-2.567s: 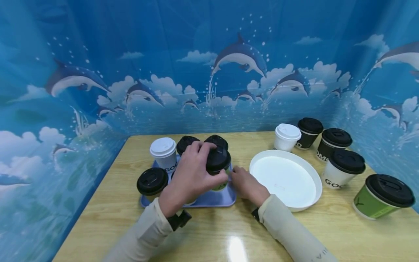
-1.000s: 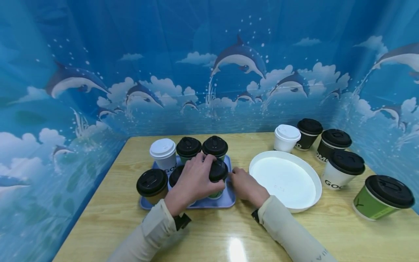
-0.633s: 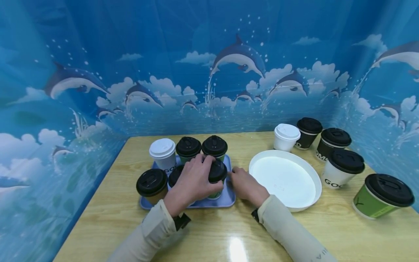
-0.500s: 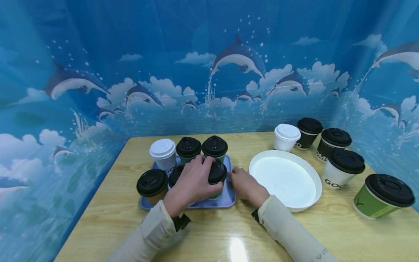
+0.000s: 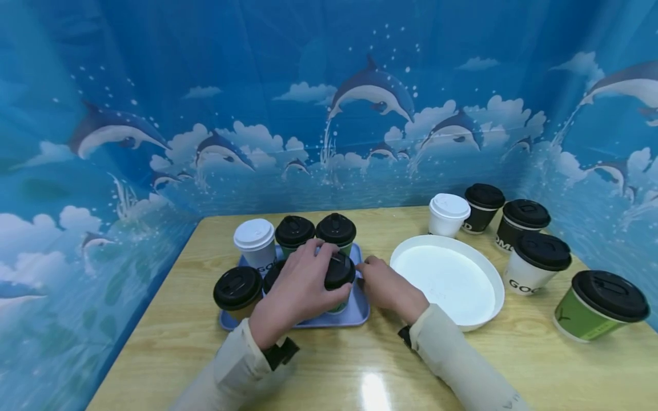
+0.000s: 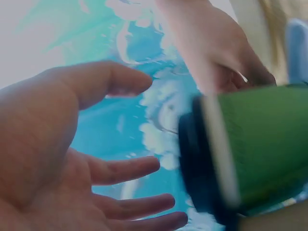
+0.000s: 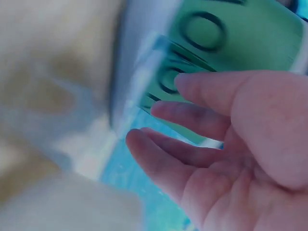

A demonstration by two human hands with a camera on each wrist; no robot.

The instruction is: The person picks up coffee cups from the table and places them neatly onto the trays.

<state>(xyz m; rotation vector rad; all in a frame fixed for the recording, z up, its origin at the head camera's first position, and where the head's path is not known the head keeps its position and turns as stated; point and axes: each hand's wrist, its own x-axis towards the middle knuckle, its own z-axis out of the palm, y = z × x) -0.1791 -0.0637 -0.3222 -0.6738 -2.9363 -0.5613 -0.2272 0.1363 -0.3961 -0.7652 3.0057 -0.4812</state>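
A lavender tray (image 5: 354, 317) bears several lidded paper coffee cups. At its front right stands a green cup with a black lid (image 5: 340, 272); my left hand (image 5: 307, 281) is beside and partly over it. In the left wrist view the spread fingers and thumb of that hand are apart from the green cup (image 6: 264, 139). My right hand (image 5: 388, 286) is at the tray's right edge. Its fingers are loosely bent in the right wrist view, close to the lettered green cup (image 7: 260, 36), gripping nothing. A middle front cup (image 5: 272, 275) is mostly hidden behind my left hand.
Also on the tray are a white cup (image 5: 255, 240), two back cups with black lids (image 5: 295, 230) and a brown cup (image 5: 238, 291). A round white tray (image 5: 444, 279) lies to the right. Several cups, including a green one (image 5: 588, 311), stand at the far right.
The green cup has come down onto the tray's front right and now stands upright there. My left hand moved down with it. My right hand has shifted slightly just now.
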